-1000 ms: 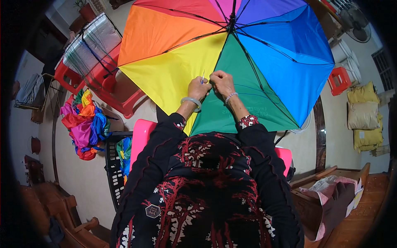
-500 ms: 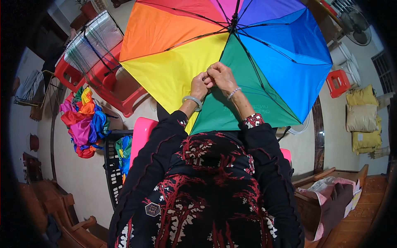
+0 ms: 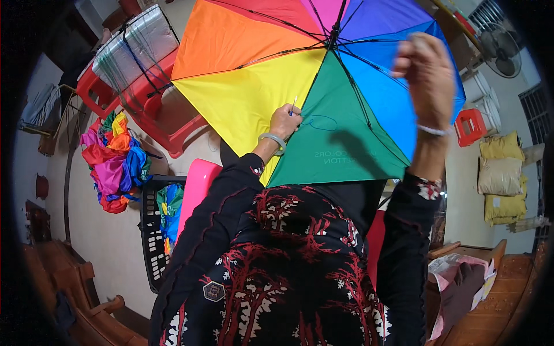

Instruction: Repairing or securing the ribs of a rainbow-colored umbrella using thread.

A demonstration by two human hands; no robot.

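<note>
I'm seeing the umbrella (image 3: 317, 81) spread open around its green panel (image 3: 329, 144), where faint lettering (image 3: 346, 157) reads backwards. The left hand (image 3: 284, 122), at that panel's left edge, has fingers closed around a slim implement (image 3: 292, 108); the right hand (image 3: 427, 81), blurred at its upper right, is half-curled, grip unclear.

Your right hand (image 3: 427, 72) has parted from your left hand (image 3: 284, 122) and swung up, blurred and curled, to two o'clock from it, over the blue panel (image 3: 384, 95) of the umbrella (image 3: 288, 78). Its shadow (image 3: 359, 151) now darkens the green panel (image 3: 323, 141) at four o'clock. A blue thread (image 3: 333, 120) now loops at three o'clock, just beside your left hand, where a thin pointed tool (image 3: 292, 108), hidden half a second ago, shows again
</note>
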